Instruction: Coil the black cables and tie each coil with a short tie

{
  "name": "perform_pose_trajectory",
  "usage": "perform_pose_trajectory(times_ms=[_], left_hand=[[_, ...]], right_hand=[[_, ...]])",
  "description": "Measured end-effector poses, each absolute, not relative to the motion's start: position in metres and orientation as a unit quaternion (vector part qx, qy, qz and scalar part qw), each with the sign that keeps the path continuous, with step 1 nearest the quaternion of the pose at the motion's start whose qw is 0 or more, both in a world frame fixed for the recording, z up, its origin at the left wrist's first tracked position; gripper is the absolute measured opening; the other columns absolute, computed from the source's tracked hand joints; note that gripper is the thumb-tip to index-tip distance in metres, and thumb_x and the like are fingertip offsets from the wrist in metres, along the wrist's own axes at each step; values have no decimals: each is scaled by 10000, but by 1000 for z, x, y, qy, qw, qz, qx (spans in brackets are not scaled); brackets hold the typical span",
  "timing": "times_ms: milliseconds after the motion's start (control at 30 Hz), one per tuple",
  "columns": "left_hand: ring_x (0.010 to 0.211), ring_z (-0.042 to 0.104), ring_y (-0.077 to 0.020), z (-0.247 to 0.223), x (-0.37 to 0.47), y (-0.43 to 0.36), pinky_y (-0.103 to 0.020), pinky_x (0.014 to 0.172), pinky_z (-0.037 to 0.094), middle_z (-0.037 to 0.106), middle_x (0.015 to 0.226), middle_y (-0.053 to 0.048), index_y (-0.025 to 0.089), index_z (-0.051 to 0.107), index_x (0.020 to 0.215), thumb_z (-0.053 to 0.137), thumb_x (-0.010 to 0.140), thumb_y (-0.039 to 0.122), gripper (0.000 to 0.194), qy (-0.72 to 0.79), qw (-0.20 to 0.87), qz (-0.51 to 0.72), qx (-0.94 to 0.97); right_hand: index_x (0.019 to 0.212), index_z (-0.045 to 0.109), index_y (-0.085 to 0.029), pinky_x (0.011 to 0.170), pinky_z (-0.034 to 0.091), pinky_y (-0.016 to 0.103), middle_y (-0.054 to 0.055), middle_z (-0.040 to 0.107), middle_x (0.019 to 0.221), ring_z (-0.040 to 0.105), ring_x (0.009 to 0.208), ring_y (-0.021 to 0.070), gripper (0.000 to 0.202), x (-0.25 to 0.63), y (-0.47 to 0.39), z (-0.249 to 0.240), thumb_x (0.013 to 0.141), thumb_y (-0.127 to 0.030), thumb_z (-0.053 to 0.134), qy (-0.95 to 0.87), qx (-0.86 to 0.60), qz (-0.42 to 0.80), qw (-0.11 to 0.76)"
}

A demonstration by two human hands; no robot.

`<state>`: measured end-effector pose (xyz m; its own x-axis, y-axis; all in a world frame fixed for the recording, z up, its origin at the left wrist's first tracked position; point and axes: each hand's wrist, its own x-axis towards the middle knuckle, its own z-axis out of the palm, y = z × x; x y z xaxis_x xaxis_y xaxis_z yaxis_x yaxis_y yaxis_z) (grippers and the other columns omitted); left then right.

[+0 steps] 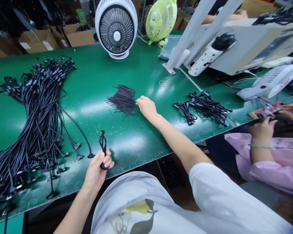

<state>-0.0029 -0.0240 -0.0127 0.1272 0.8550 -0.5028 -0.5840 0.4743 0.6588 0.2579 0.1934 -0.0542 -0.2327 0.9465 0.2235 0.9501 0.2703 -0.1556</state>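
Near the table's front edge, my left hand (99, 165) is closed around a black cable (103, 143) folded into a small bundle, its loop and a plug standing up above the fingers. My right hand (146, 105) reaches to the right edge of a pile of short dark ties (123, 99); its fingertips are pressed together, and what they hold, if anything, is too small to make out. A large heap of loose black cables (41, 107) lies at the left. To the right of my right hand lie several folded cable bundles (205, 107).
A white fan (116, 27) and a green fan (161, 19) stand at the back of the green table (88, 70). A metal post, a spotted bottle (207, 60) and another white fan (271, 83) are at the right. A co-worker's hands (262, 130) hold something dark at the far right.
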Motion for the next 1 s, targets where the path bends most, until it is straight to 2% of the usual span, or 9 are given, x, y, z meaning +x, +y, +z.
perform_pose_trajectory(times_ms=[133,333,500,600,667,767,833,900,1000], left_hand=[[503,343,-54,-8,7,-16,-213,526,320,398,586,67,127,628,922,793,747,376,346,424,747,481,176],[502,355,-54,0,16,-13,-210,526,331,410,590,66,145,591,881,773,775,358,300,391,753,492,195],[502,337,-70,-5,20,-10,-222,538,343,399,597,78,171,563,1213,755,788,379,511,378,752,496,213],[539,366,-86,-17,18,-9,-242,564,365,405,624,63,144,603,1176,706,817,433,472,412,704,515,263],[578,408,-104,-26,15,-9,-263,607,391,424,636,49,129,634,1119,630,867,446,405,466,636,519,331],[627,464,-127,-37,7,-7,-285,676,413,516,685,19,139,656,1045,534,904,376,302,553,532,457,450],[647,484,-139,-40,1,-5,-291,692,407,558,699,2,147,661,892,515,878,318,226,581,507,390,503],[634,485,-148,-39,-3,-3,-293,671,389,552,640,-3,162,600,689,508,845,305,231,582,523,335,526],[584,449,-141,-34,-8,-2,-280,618,355,501,556,11,185,489,564,535,819,368,316,543,584,298,525]], right_hand=[[1050,677,-148,713,312,311,132,635,1036,490,889,218,316,259,183,-46,995,-242,380,-784,-606,-39,130],[1073,678,-129,729,363,311,139,652,1032,542,893,219,312,252,164,-28,990,-214,390,-771,-620,-30,144],[949,696,-156,814,434,261,57,679,927,602,877,150,200,208,94,-20,958,-228,510,-818,-448,218,287],[949,679,-159,748,448,221,30,670,889,598,791,106,174,181,49,-23,954,-212,514,-822,-351,328,305],[978,660,-147,724,443,226,45,655,899,584,786,110,187,171,33,-24,961,-179,477,-849,-335,273,306],[873,648,-138,692,408,271,48,617,789,545,754,144,231,167,30,-22,970,-158,439,-916,-278,43,285],[861,645,-124,705,393,302,63,627,831,546,792,163,235,167,37,-17,963,-135,434,-938,-194,-89,274],[906,639,-105,756,397,316,87,640,935,563,893,177,218,166,44,-10,962,-124,429,-952,-105,-135,254],[841,595,-140,719,386,313,49,611,810,567,801,161,252,165,51,0,996,-180,401,-973,-45,-110,198]])
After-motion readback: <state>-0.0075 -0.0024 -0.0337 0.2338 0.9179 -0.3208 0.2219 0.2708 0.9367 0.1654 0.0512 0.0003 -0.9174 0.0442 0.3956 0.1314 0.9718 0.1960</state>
